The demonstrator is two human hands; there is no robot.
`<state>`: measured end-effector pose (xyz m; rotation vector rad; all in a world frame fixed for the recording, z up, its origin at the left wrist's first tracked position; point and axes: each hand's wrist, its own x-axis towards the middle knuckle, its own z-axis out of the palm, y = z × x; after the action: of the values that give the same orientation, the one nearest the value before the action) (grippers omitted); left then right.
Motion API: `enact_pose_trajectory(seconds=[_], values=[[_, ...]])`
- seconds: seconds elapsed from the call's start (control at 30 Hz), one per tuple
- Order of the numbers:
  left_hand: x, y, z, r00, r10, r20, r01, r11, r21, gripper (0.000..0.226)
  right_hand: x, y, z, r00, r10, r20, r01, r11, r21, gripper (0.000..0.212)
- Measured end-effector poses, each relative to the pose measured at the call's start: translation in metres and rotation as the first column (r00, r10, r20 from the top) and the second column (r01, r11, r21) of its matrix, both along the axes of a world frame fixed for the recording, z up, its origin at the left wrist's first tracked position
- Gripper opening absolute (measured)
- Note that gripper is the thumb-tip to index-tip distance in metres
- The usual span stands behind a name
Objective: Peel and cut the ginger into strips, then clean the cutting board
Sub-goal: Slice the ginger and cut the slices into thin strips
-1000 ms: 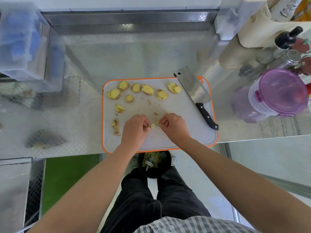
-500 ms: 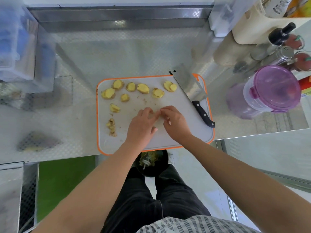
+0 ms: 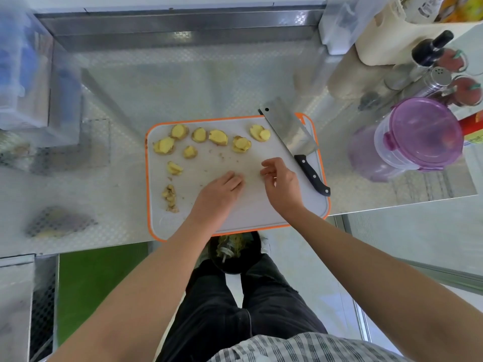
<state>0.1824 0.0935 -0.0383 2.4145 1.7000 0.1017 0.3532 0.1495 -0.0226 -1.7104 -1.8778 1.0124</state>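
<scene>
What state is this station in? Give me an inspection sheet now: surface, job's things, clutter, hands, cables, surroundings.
Surface: steel counter, with a white, orange-rimmed cutting board at its near edge.
Job's things: ginger slices lie along the board's far side; cleaver lies on the board's right side, unheld.
Clutter: peel scraps piled on the board's left.
Hands: left hand flat on the board, fingers straight; right hand beside it, fingers curled; whether they pinch anything cannot be told.
Cables: nothing seen.
Surroundings: purple-lidded container and bottles on the right; bin holding scraps below the counter's edge.
</scene>
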Motion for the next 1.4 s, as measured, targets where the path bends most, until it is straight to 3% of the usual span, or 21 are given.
enact_pose_trajectory(seconds=[0.17,0.27,0.37,0.47,0.63,0.7,0.87,1.07,1.2,1.33,1.4], values=[[-0.021,-0.016,0.006,0.998,0.013,0.054,-0.021,0.99,0.141,0.034,-0.01,-0.002,0.001,0.998,0.049,-0.035,-0.05,0.999,-0.017,0.031],[0.003,-0.012,0.011,1.0,-0.012,-0.004,0.012,0.998,-0.058,0.061,-0.017,-0.006,0.003,0.996,0.07,-0.055,-0.071,0.997,-0.019,0.035],[0.024,-0.012,0.007,0.986,-0.096,-0.134,0.059,0.964,-0.258,0.069,-0.015,-0.006,0.006,0.998,0.031,-0.047,-0.034,0.998,-0.058,0.044],[0.014,-0.029,0.0,0.973,-0.033,-0.23,-0.016,0.978,-0.209,0.074,-0.013,-0.01,0.007,0.996,0.089,-0.003,-0.089,0.996,-0.029,0.049],[-0.021,-0.056,0.0,0.876,0.346,-0.336,-0.387,0.92,-0.059,0.076,-0.026,-0.018,0.009,0.991,0.121,0.052,-0.121,0.993,-0.008,0.05],[-0.017,-0.057,0.0,0.86,0.426,-0.283,-0.452,0.891,-0.032,0.076,-0.034,-0.024,0.008,0.982,0.178,0.058,-0.179,0.984,0.004,0.052],[-0.003,-0.062,-0.011,0.946,0.264,-0.189,-0.287,0.953,-0.1,0.069,-0.044,-0.034,0.001,0.952,0.28,0.122,-0.28,0.96,-0.018,0.063],[-0.033,-0.069,-0.007,0.869,0.441,-0.225,-0.457,0.889,-0.023,0.071,-0.037,-0.039,0.0,0.92,0.318,0.231,-0.315,0.948,-0.051,0.066],[-0.013,-0.065,-0.007,0.963,0.207,-0.174,-0.221,0.973,-0.065,0.065,-0.038,-0.041,-0.002,0.902,0.347,0.258,-0.347,0.937,-0.044,0.067],[-0.034,-0.072,-0.012,0.852,0.47,-0.23,-0.495,0.867,-0.063,0.072,-0.031,-0.039,-0.007,0.892,0.363,0.27,-0.368,0.929,-0.032,0.067],[-0.041,-0.073,-0.008,0.807,0.528,-0.263,-0.556,0.83,-0.039,0.074,-0.035,-0.04,-0.006,0.903,0.334,0.268,-0.343,0.939,-0.013,0.065]])
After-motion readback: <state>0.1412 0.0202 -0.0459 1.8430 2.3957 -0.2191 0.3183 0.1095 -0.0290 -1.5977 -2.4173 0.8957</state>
